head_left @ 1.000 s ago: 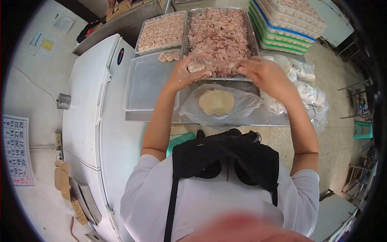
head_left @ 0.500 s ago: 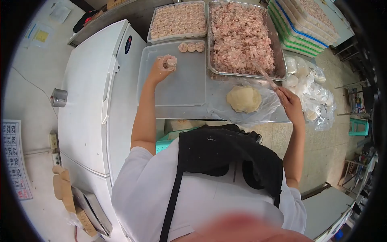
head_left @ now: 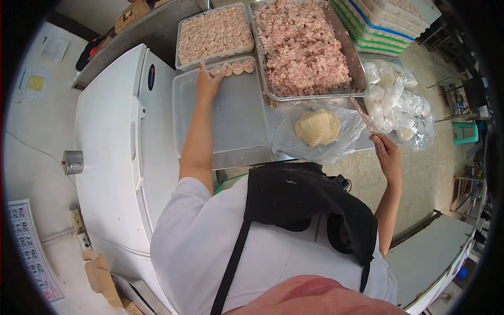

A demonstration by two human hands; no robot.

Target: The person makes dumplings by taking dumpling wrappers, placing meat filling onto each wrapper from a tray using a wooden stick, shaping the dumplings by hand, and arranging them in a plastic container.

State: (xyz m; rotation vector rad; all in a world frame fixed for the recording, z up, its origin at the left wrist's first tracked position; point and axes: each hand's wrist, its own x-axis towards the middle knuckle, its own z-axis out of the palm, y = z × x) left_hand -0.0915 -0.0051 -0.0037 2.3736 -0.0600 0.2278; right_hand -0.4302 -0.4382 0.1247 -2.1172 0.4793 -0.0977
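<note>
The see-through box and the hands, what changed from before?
The left hand carried a dumpling forward to the left end of the row, making four where three showed; I can't tell if it has let go. The right hand drew back from the meat tray, still gripping its stick. The tray and full box stayed put.

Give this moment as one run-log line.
left hand: at dumpling row in nearer tray; right hand: holding thin tool; wrappers: on plastic; meat filling: in metal pan
</note>
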